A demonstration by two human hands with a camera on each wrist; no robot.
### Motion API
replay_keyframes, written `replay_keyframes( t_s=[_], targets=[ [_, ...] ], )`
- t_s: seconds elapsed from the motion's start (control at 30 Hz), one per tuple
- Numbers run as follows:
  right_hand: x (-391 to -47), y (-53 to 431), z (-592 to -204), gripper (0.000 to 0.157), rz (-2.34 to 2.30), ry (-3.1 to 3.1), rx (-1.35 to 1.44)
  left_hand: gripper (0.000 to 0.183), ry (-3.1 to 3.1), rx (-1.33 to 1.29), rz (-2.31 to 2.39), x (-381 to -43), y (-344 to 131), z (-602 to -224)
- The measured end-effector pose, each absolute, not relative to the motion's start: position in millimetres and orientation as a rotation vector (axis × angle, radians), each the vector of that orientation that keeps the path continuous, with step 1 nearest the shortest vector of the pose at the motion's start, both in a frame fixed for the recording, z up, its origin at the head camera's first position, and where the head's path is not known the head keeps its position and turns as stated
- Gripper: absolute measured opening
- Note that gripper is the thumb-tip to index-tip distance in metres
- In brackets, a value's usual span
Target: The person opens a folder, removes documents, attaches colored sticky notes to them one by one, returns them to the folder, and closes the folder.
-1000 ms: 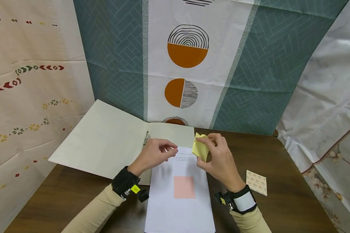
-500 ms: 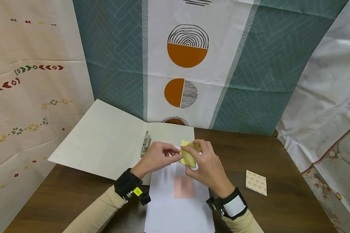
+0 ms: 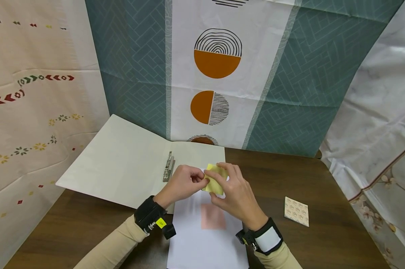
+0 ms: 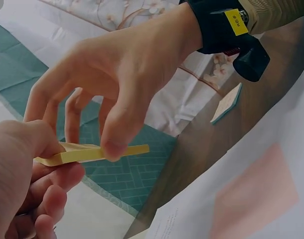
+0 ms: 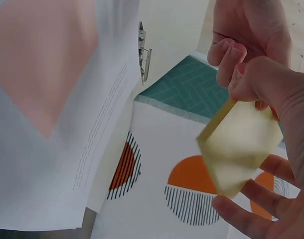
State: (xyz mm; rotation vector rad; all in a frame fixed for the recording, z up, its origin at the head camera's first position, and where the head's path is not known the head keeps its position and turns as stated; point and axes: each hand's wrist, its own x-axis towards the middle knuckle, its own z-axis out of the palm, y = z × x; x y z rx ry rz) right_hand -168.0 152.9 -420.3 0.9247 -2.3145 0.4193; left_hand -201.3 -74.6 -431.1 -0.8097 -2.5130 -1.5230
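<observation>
A yellow sticky note pad (image 3: 220, 172) is held up over the white papers (image 3: 207, 246). My right hand (image 3: 236, 194) grips it by its edges between thumb and fingers. With thumb and curled fingers, my left hand (image 3: 185, 183) pinches the pad's left end. The left wrist view shows the pad (image 4: 137, 150) nearly edge-on, with a thin sheet slightly lifted near the left fingertips. Its broad face (image 5: 241, 144) shows in the right wrist view. Below the hands, a pink sticky note (image 3: 213, 216) lies flat on the top sheet.
An open white binder (image 3: 121, 160) lies behind and left of the papers, its metal clip (image 3: 169, 167) near the spine. A small pad with a patterned face (image 3: 296, 211) rests on the brown table (image 3: 323, 186) at right. Patterned cloths (image 3: 273, 123) hang behind and beside it.
My right hand has moved left, bringing the yellow sticky note pad to my left hand. The left hand has shifted slightly right and down and now pinches the pad's edge.
</observation>
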Motion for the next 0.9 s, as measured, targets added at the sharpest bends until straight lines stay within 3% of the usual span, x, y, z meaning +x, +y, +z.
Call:
replay_keyframes(
  t_s=[0.17,0.3,0.63,0.9],
  targets=[
    [-172,163,-414,0.094,0.518,-2.268,0.834,0.013,-2.468,-0.681,-1.498,-204,-77,-429],
    [-177,172,-411,0.096,0.663,-2.25,0.707,0.011,-2.401,-0.588,-1.553,-207,-82,-427],
    [-179,180,-409,0.053,1.117,-2.428,0.522,0.009,-2.264,-0.717,-1.573,-205,-86,-421],
    [-176,174,-409,0.026,1.253,-2.454,0.635,0.006,-2.207,-0.843,-1.582,-202,-82,-423]
  ],
)
